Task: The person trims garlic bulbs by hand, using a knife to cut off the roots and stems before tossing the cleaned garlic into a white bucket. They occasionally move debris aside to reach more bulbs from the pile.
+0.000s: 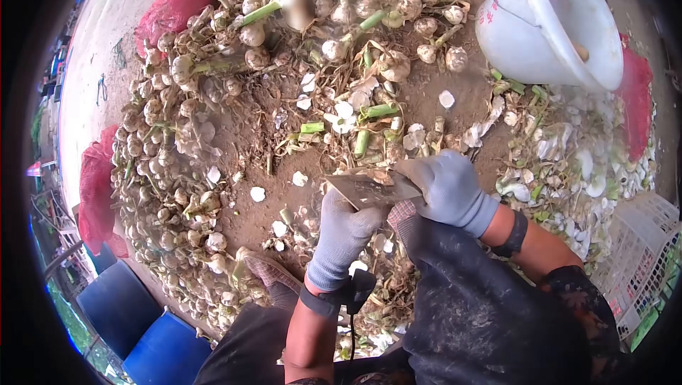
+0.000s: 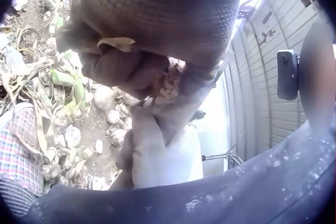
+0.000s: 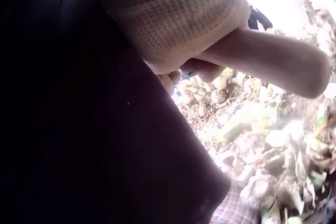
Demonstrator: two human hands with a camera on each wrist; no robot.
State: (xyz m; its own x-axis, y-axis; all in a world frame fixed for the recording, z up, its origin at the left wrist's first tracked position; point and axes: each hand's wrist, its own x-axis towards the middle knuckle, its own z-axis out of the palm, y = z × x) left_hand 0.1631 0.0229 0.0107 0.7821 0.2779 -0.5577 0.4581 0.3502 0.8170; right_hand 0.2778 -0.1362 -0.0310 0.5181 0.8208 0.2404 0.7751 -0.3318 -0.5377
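My gloved right hand [image 1: 451,190] grips a broad-bladed knife by its thick wooden handle [image 3: 281,61], whose rounded end sticks out of the fist in the right wrist view. The dull grey knife blade [image 1: 369,192] lies flat across the gap between my hands. My gloved left hand [image 1: 344,232] has its fingers curled at the blade's left end, around a garlic bulb mostly hidden by glove and blade; brownish dry skin [image 1: 381,176] shows just past the blade. In the left wrist view, a strip of dry husk [image 2: 118,44] pokes out between the left hand's fingers.
Heaped garlic bulbs [image 1: 160,165] spread left and ahead. Cut green stems [image 1: 362,141] and white root discs litter the dirt. At upper right stands a white bucket [image 1: 522,26], with a trimmings pile [image 1: 561,150] below and a white plastic crate [image 1: 632,257] at right.
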